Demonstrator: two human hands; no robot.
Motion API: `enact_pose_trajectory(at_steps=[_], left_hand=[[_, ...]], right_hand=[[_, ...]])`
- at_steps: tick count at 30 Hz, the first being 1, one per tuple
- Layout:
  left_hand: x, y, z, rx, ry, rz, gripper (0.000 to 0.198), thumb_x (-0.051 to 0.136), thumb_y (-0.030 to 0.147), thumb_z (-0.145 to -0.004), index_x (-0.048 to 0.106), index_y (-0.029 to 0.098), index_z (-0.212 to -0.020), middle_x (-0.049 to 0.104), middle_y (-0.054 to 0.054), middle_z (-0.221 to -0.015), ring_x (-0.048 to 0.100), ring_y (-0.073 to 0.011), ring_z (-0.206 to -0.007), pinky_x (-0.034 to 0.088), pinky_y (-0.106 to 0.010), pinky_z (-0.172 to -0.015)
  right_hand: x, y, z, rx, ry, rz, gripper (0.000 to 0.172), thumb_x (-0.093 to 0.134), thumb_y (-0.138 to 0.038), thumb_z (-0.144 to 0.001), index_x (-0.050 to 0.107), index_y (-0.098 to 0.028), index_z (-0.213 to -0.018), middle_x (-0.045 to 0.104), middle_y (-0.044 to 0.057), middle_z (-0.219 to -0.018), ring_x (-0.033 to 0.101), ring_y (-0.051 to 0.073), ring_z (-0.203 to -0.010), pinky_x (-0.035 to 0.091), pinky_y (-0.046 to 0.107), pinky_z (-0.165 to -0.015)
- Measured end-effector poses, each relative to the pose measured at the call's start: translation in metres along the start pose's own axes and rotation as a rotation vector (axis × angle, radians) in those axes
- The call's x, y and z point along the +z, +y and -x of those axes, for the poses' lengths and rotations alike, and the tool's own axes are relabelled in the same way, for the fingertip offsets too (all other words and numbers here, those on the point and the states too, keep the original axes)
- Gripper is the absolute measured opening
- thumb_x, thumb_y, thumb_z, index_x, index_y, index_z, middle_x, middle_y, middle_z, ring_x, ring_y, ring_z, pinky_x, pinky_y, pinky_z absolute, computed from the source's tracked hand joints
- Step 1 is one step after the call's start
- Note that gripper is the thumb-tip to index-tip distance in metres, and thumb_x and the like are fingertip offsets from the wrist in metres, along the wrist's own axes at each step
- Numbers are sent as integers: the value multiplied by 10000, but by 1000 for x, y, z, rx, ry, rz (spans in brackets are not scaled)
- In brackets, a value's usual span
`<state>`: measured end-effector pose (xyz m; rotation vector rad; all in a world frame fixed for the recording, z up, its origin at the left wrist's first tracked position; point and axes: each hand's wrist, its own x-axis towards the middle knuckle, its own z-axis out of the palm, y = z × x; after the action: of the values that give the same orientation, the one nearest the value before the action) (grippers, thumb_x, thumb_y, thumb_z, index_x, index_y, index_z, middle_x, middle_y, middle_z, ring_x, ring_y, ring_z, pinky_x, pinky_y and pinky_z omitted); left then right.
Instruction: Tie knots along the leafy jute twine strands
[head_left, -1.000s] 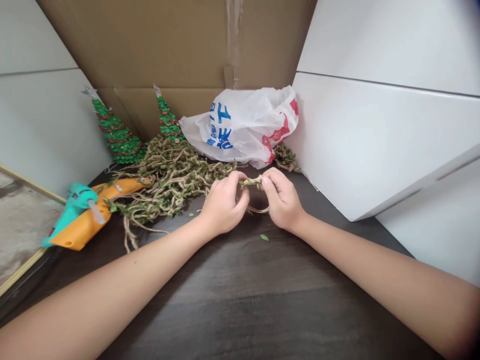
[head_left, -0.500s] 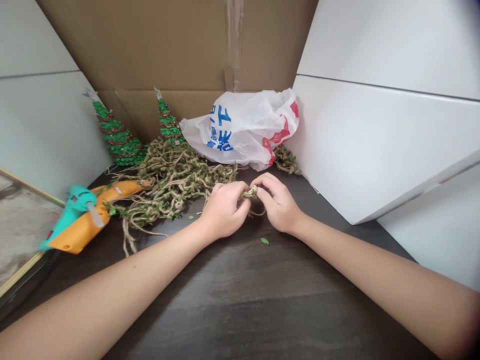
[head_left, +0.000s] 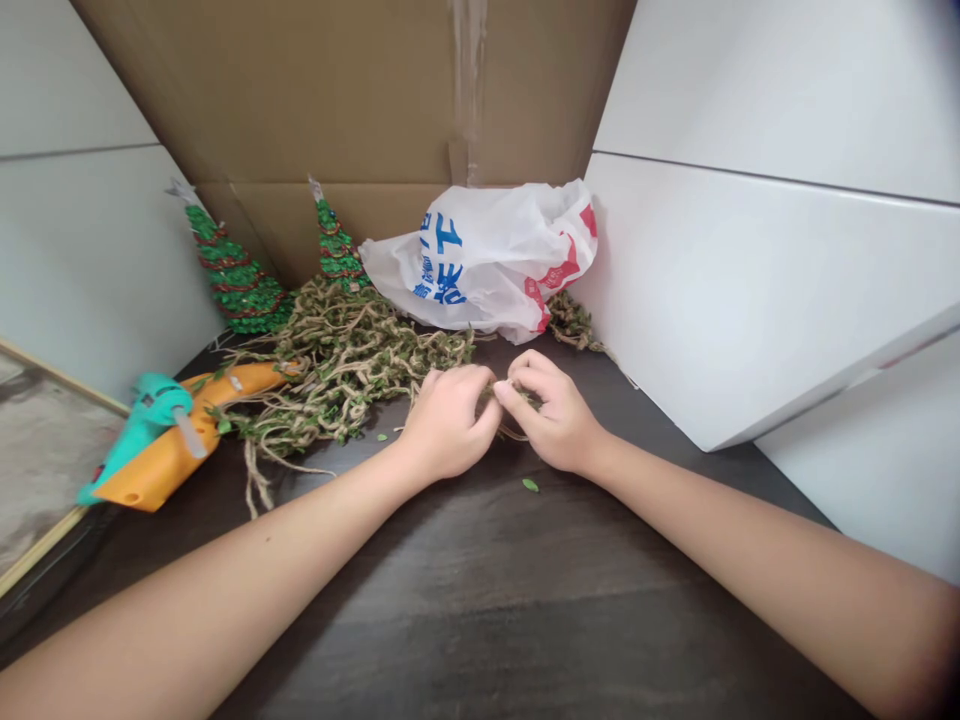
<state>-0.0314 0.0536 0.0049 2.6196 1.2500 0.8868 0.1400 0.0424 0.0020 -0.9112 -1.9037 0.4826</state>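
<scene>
1. At left, a turquoise tool (head_left: pixel 131 445) lay against an orange object (head_left: pixel 159 472) near the left edge of the tabletop (head_left: pixel 480 600).
2. Right of them, a tangled pile (head_left: pixel 356 355) spread toward the far cardboard (head_left: pixel 322 90).
3. The left hand (head_left: pixel 454 420), knuckles up, pinched a leafy cord (head_left: pixel 487 402), mostly hidden between both hands.
4. Tabletop stretched nearward between the forearms.
5. The right hand (head_left: pixel 551 412) pinched that cord too; a white panel (head_left: pixel 750 290) bounded the right.

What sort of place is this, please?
Probably a small craft workspace, judging by the pile of leafy twine, the teal tool resembling a glue gun, and the decorated miniature Christmas trees.
</scene>
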Motion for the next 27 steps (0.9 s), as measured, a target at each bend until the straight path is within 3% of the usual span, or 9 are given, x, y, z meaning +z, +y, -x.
enact_pose_trajectory(at_steps=[7,14,27], left_hand=[[-4,1,1,131,-14,114,254,435,285,-974,474,184,-745,557,-2,-713,543,-166,-728,362,-323,-728],[-3,1,0,111,-21,95,261,457,278,-966,530,171,-739,562,1,-708,545,-158,-729,359,-325,-759],[-2,0,1,100,-48,88,243,469,275,-956,561,166,-759,593,-7,-724,557,-162,-733,358,-327,-760]], right_hand=[[2,4,-2,29,60,31,273,499,-255,-977,496,-198,-709,482,22,-836,505,163,-805,443,340,-790],[2,8,-3,113,23,21,179,519,-168,-905,551,-193,-731,516,33,-884,536,176,-853,444,352,-829],[2,8,-4,162,-32,9,170,478,-126,-871,544,-194,-730,512,25,-866,531,166,-825,435,335,-800]])
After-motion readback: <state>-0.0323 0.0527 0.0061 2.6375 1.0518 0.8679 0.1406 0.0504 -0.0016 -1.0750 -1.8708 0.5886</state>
